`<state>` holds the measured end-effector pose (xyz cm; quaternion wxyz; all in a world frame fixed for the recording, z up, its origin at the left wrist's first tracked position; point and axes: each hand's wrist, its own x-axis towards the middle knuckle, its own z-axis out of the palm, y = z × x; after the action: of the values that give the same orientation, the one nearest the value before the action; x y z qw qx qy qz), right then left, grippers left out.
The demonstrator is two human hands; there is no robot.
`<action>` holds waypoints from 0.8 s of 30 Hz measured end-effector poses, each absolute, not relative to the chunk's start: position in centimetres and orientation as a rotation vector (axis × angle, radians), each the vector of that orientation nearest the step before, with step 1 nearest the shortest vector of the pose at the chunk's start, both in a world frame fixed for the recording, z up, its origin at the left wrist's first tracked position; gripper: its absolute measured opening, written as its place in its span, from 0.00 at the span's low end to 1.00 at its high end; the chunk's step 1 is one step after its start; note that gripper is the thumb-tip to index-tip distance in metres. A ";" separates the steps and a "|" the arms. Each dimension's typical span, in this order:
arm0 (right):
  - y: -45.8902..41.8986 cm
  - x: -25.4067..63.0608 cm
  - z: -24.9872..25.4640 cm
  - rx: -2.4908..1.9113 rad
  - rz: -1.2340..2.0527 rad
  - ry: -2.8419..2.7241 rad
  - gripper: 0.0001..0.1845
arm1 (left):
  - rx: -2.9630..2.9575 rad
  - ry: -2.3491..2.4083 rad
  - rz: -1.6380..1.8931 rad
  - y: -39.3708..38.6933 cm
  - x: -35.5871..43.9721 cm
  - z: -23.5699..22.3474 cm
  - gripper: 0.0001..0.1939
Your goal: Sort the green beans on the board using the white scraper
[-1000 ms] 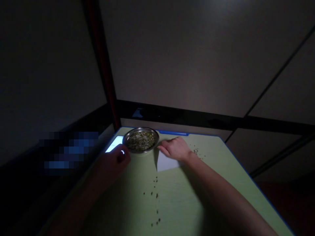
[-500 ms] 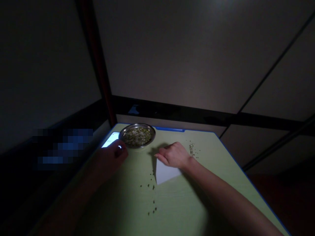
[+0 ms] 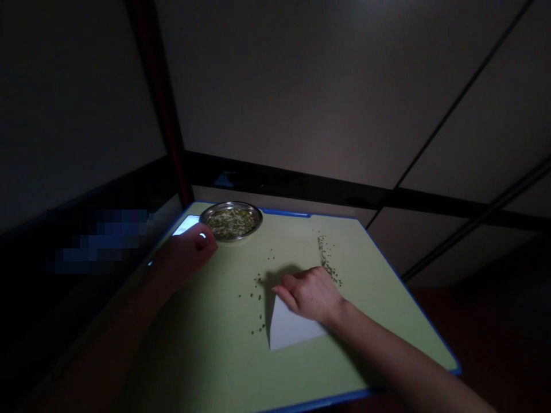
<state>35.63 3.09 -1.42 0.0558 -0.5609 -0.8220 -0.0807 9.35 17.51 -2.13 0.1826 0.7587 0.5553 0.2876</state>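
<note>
My right hand (image 3: 312, 292) is closed on the upper edge of a white piece of folded paper or card (image 3: 293, 327), which stands tilted on the green tabletop. Small dark greenish seeds (image 3: 329, 269) lie in a strip just beyond this hand, and several more seeds (image 3: 259, 297) are scattered left of the paper. In shadow, my left hand (image 3: 196, 244) is curled near a lit phone (image 3: 186, 223) and partly covers it. Whether its bent fingers hold anything is too dark to make out. Close by is a round metal plate (image 3: 232, 238) of green and whitish bits.
The light green tabletop (image 3: 215, 355) has a blue rim, with a blue strip (image 3: 286, 213) along its far edge. Behind it rises a pale panelled wall (image 3: 279, 103) with a dark band. Blurred, dark surroundings lie to the left.
My right hand and the paper have come nearer to me across the table, baring more seeds on the far side. My left hand stays by the phone. The view has shifted a little.
</note>
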 end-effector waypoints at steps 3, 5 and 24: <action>1.2 35.5 -1.8 -1.738 -0.207 -2.463 0.31 | 2.155 1.564 0.854 17.7 9.3 -2.4 0.07; 0.2 35.4 -2.1 -1.751 -0.189 -2.443 0.31 | 2.177 1.581 0.878 17.8 9.2 -2.7 0.07; -2.3 35.1 -2.6 -1.856 -0.100 -2.403 0.30 | 2.070 1.619 0.820 17.7 9.0 -2.5 0.11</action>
<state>35.12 -2.29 -2.56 0.0518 -0.6101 -0.7899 -0.0328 9.01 17.70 -2.50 0.1930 0.7378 0.5770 0.2924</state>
